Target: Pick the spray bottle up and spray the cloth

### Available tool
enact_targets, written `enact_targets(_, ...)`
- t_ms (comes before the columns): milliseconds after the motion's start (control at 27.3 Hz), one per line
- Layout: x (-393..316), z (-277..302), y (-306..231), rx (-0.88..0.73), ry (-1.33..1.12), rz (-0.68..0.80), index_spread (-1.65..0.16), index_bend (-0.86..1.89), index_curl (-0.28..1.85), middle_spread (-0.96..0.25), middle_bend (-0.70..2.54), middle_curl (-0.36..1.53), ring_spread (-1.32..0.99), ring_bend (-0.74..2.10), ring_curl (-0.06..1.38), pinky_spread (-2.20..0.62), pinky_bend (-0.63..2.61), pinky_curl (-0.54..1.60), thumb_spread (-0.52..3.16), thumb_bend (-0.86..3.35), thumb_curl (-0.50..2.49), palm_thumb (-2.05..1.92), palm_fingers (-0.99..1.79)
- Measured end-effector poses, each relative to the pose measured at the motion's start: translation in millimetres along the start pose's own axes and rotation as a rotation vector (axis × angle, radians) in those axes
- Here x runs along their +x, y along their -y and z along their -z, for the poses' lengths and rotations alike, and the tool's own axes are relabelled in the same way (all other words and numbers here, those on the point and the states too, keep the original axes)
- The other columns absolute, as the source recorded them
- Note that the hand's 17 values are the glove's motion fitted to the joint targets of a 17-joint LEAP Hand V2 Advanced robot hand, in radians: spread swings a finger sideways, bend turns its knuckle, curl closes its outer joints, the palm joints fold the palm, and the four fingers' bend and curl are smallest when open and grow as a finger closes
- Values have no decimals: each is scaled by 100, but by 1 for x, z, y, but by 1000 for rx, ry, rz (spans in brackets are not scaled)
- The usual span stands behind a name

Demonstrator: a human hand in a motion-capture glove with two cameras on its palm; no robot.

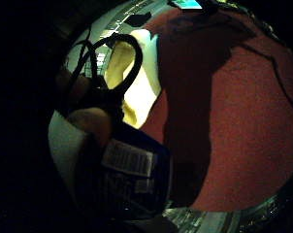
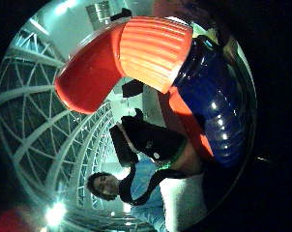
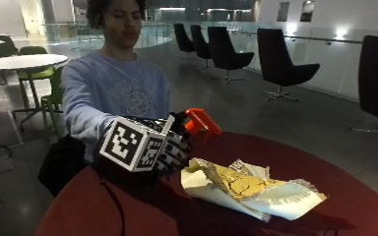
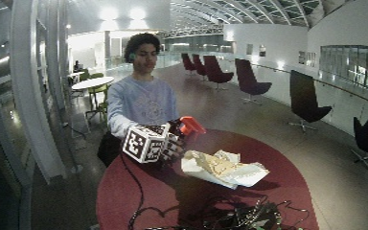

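In the outside view my gloved right hand (image 3: 169, 150) grips the spray bottle, held up above the round red table (image 3: 346, 177). Only the bottle's orange-red spray head (image 3: 199, 122) shows above the fingers, its nozzle pointing out over the table. A crumpled yellow and white cloth (image 3: 248, 189) lies on the table just beside and below the hand. The thumb side palm view is filled by the ribbed orange head (image 2: 131, 53) and the blue body (image 2: 213, 106). In the little finger side view the blue labelled body (image 1: 132, 165) sits close, with the cloth (image 1: 132, 82) and table (image 1: 243, 121) beyond.
A tangle of cables (image 4: 235, 218) lies at the table's near edge. Black chairs (image 3: 281, 64) stand along the glass railing behind. A white round table (image 3: 18, 61) with green chairs is further back, behind the person.
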State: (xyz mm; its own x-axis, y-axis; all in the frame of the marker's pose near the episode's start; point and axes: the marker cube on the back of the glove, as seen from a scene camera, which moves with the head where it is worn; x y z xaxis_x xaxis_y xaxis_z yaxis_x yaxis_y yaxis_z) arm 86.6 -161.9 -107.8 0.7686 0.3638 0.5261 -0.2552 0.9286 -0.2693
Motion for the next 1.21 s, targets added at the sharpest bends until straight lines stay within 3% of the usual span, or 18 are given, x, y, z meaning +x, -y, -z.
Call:
enact_targets(293,-1,-14,5,-117,-40,-68,-18,15,39,-4,31,44,0,47,38,18,21,34,114,1,30,40,116)
enact_targets(1210,1,-18,15,-91,-43,-105,-17,15,40,-4,31,45,1,48,39,18,22,36,123,-1,35,54,116)
